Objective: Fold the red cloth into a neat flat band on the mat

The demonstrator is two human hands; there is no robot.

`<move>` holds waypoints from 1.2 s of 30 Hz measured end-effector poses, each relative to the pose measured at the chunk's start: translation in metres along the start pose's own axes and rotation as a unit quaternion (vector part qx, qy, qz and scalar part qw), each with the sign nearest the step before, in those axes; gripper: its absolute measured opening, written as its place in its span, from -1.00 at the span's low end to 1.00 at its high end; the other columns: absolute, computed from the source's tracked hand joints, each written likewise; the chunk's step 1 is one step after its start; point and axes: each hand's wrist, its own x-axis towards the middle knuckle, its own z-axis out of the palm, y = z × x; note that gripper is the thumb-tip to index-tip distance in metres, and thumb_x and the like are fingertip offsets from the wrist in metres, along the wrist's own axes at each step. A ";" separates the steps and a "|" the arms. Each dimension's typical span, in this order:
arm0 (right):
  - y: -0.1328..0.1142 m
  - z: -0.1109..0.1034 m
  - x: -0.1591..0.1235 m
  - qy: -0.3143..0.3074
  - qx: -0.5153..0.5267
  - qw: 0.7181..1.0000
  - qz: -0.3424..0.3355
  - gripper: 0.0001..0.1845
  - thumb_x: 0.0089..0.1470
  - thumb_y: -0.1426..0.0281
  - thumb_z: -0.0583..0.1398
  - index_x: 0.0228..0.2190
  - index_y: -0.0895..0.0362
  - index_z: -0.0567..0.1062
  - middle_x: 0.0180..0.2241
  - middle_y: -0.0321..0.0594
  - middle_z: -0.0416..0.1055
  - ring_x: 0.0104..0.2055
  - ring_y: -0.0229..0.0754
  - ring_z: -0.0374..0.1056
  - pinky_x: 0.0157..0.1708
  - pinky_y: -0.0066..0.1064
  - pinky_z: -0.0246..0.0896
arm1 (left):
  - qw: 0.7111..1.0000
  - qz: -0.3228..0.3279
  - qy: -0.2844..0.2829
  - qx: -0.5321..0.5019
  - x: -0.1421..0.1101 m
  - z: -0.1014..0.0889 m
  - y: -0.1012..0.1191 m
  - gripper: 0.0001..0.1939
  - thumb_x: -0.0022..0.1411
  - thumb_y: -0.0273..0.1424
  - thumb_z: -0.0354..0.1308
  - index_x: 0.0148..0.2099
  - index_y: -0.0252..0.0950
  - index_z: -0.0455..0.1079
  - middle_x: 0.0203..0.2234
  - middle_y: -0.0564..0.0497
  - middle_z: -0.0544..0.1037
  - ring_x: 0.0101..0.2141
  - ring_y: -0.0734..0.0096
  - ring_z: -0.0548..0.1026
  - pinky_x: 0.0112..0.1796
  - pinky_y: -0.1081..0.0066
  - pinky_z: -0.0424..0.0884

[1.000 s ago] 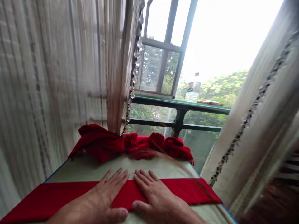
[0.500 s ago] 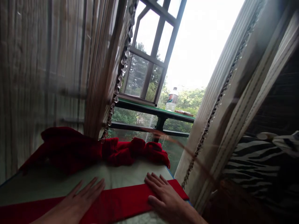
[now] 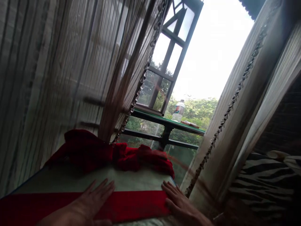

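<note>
A long folded strip of red cloth lies flat across the near part of a pale board-like surface. My left hand rests on the strip left of its middle, fingers spread and reaching past its far edge. At the strip's right end lies my right hand, fingers stretched out, covering that end. Neither hand grasps anything. Beyond them, a crumpled heap of red cloth sits along the far edge of the surface.
Sheer striped curtains with a beaded edge hang at the left, and another curtain at the right. Outside the open window, a plastic bottle stands on a green ledge. Zebra-striped fabric is at the lower right.
The view has shifted and tilted. My right hand has moved right, over the end of the red strip. My left hand stays flat on the strip, which now lies straighter across the view.
</note>
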 end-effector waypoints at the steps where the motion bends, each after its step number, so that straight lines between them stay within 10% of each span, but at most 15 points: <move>1: -0.003 -0.002 0.003 -0.002 0.004 1.000 0.006 -0.39 0.41 -0.07 0.04 0.42 -0.39 0.18 0.48 -0.36 0.17 0.51 0.14 0.02 0.45 0.19 -0.06 | 0.999 -0.010 -0.045 -0.013 0.002 -0.008 0.006 -0.15 0.31 0.10 0.31 0.52 0.11 0.11 0.46 0.05 0.17 0.43 -0.24 0.20 0.38 -0.15 0.19; 6: -0.047 0.001 0.027 -0.007 0.026 1.000 -0.009 -0.32 0.46 -0.04 -0.08 0.49 -0.19 0.09 0.52 -0.08 0.04 0.53 0.25 -0.07 0.44 0.37 -0.17 | 0.987 -0.049 -0.153 -0.002 0.007 -0.050 0.047 -0.12 0.30 -0.17 0.34 0.56 -0.06 0.10 0.50 -0.06 0.03 0.49 -0.13 0.01 0.45 -0.12 -0.06; 9: -0.097 0.013 0.047 -0.037 0.046 0.995 -0.077 -0.24 0.41 -0.09 0.05 0.49 -0.14 0.13 0.53 -0.05 0.02 0.55 0.25 -0.06 0.46 0.34 -0.16 | 0.984 -0.057 -0.169 -0.017 0.010 -0.059 0.054 -0.04 0.32 0.06 0.30 0.58 -0.21 0.07 0.51 -0.14 0.01 0.50 -0.19 -0.03 0.46 -0.12 -0.13; 12: -0.147 0.027 0.070 -0.065 0.063 0.984 -0.151 -0.12 0.33 -0.09 0.17 0.49 -0.02 0.12 0.53 0.02 -0.02 0.56 0.30 -0.08 0.47 0.35 -0.19 | 0.987 -0.067 -0.143 -0.036 0.014 -0.051 0.038 -0.04 0.42 0.24 0.06 0.58 -0.31 0.11 0.51 -0.21 0.06 0.49 -0.27 0.01 0.45 -0.19 -0.10; 16: -0.186 0.043 0.094 -0.068 0.084 0.972 -0.210 -0.04 0.31 -0.11 0.21 0.51 0.06 0.08 0.55 0.08 -0.07 0.58 0.31 -0.16 0.48 0.38 -0.26 | 0.995 -0.091 -0.045 -0.022 0.016 -0.029 0.007 -0.31 0.61 -0.03 -0.17 0.57 -0.29 0.17 0.50 -0.12 0.17 0.49 -0.16 0.08 0.46 -0.10 0.01; 22: -0.182 0.060 0.099 -0.092 0.104 0.955 -0.262 -0.08 0.32 -0.10 0.21 0.51 -0.21 -0.03 0.55 -0.13 -0.05 0.58 0.29 -0.14 0.49 0.42 -0.30 | 0.995 -0.080 -0.066 0.009 0.007 -0.034 0.012 -0.37 0.57 -0.19 0.01 0.55 -0.31 0.21 0.50 -0.13 0.15 0.49 -0.17 0.05 0.47 -0.06 -0.03; 36: -0.165 0.030 0.082 -0.124 0.101 0.966 -0.206 -0.14 0.36 -0.12 0.15 0.48 -0.07 0.05 0.53 -0.11 -0.08 0.57 0.30 -0.17 0.49 0.42 -0.31 | 0.980 -0.125 -0.153 0.025 0.016 -0.067 0.044 -0.31 0.57 -0.17 0.01 0.59 -0.35 0.09 0.52 -0.19 0.04 0.50 -0.16 -0.05 0.45 -0.15 -0.07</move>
